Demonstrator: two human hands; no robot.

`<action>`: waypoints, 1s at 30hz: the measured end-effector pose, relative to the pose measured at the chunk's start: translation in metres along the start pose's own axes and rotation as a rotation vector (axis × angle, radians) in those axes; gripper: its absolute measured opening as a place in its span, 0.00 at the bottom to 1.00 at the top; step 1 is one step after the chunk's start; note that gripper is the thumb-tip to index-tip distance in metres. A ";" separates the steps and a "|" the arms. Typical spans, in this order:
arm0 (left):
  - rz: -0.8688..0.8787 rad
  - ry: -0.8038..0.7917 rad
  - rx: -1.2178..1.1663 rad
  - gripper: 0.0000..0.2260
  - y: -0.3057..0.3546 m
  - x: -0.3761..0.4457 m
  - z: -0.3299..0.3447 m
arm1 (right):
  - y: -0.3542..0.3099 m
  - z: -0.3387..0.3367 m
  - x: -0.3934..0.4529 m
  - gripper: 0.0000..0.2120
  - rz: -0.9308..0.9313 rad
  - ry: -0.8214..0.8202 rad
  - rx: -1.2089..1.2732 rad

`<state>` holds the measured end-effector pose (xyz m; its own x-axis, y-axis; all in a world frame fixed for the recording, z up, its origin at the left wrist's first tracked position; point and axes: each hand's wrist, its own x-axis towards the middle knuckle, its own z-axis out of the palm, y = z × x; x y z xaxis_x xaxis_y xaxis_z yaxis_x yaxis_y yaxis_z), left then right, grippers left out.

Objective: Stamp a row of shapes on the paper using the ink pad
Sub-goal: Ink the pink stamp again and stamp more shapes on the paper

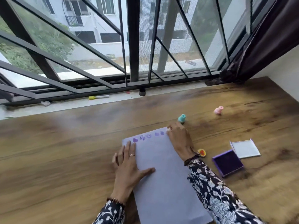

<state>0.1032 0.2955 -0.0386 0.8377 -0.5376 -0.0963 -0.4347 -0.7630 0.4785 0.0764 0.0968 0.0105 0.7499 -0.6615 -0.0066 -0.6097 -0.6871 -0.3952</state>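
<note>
A white sheet of paper (161,172) lies on the wooden table (64,159), with a row of purple stamped shapes (148,136) along its far edge. My left hand (127,165) rests flat on the paper's left side, fingers spread. At the paper's far right corner, my right hand (178,138) presses a small pale stamp (168,129) down, fingers closed around it. The open purple ink pad (228,162) sits to the right, its clear lid (245,148) lying just behind it.
A teal stamp (182,118) stands just beyond my right hand, and a pink stamp (218,110) lies farther right. A yellow stamp with a red heart (202,152) sits by my right wrist. Behind the table are a window sill, a yellow-capped pen (98,97) and barred windows.
</note>
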 end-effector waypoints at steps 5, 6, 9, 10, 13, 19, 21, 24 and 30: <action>0.008 0.046 0.020 0.53 -0.003 0.000 0.005 | 0.003 0.007 0.006 0.10 -0.084 0.023 -0.113; 0.008 0.047 0.021 0.53 -0.003 0.000 0.005 | 0.003 0.007 0.008 0.10 -0.097 0.015 -0.125; 0.003 0.042 0.021 0.53 -0.003 0.000 0.004 | 0.004 0.006 0.013 0.10 -0.178 -0.022 -0.205; 0.000 0.034 0.028 0.53 -0.003 0.000 0.003 | 0.005 0.005 0.013 0.10 -0.209 -0.030 -0.227; -0.007 0.009 0.027 0.53 -0.001 0.001 0.001 | 0.008 0.000 0.011 0.09 -0.291 -0.050 -0.198; -0.005 -0.014 -0.036 0.51 0.002 -0.001 -0.004 | 0.024 -0.037 0.013 0.02 0.068 -0.058 0.546; -0.007 -0.020 -0.043 0.51 0.003 0.000 -0.004 | 0.039 -0.055 0.006 0.06 0.265 -0.011 0.979; -0.012 -0.017 -0.065 0.53 0.004 -0.001 -0.007 | 0.069 -0.078 -0.012 0.08 0.369 -0.091 1.286; 0.117 0.095 -0.039 0.36 0.053 0.001 -0.006 | 0.131 -0.106 -0.038 0.08 0.474 -0.132 1.566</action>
<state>0.0825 0.2567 -0.0078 0.8105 -0.5841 0.0441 -0.5195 -0.6819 0.5149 -0.0596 -0.0001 0.0560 0.6484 -0.6269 -0.4321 -0.0009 0.5669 -0.8238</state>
